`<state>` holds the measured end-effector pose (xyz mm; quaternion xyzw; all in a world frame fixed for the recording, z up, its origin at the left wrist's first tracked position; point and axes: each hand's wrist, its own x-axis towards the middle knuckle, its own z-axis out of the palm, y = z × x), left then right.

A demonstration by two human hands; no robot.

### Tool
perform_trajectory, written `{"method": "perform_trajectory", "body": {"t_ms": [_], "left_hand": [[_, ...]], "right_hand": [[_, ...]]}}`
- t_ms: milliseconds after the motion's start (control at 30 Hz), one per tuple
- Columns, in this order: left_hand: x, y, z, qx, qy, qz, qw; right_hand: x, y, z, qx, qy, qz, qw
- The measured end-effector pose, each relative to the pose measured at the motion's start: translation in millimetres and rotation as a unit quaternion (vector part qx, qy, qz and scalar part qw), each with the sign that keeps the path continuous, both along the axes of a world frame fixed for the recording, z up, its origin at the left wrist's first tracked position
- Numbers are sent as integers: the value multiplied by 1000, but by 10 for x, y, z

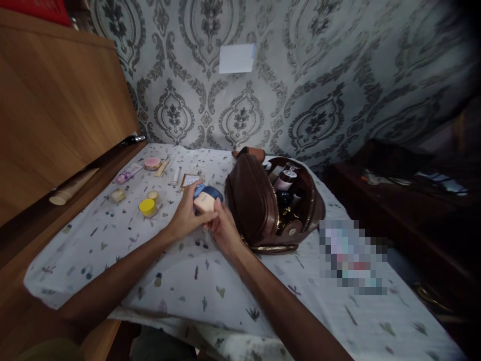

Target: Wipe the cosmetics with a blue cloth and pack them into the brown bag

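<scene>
Both hands meet over the cloth in front of the bag, closed on a small peach-coloured container (206, 202) with a dark blue round part behind it. My left hand (186, 215) grips its left side, and a light blue piece shows by those fingertips. From the right, my right hand (226, 231) pinches its lower edge. Just right of the hands stands a brown toiletry bag (250, 195), unzipped, with several bottles (286, 180) inside. Behind the left hand lies a glittery palette (191, 180). A yellow-lidded jar (148, 207) sits to the left, beside a cream-coloured jar (153, 196).
Farther left are a pink round compact (153, 163), a purple-and-white tube (129, 173), a white tube (176, 176) and a small pale jar (117, 195). A wooden cabinet (63, 90) borders the left side. A pixelated item (353, 255) lies at the right. Patterned wall stands behind.
</scene>
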<state>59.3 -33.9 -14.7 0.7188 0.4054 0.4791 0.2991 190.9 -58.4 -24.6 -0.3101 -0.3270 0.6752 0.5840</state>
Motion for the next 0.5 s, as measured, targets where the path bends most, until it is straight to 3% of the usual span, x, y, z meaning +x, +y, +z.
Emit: {"method": "perform_trajectory", "body": {"t_ms": [300,500], "left_hand": [[-149,47,221,-11,45,-62,997],[-195,93,225,-14,47,-103,993]], "right_hand": [[69,1,6,6,-73,5,997],[90,0,42,44,-71,-26,996]]}}
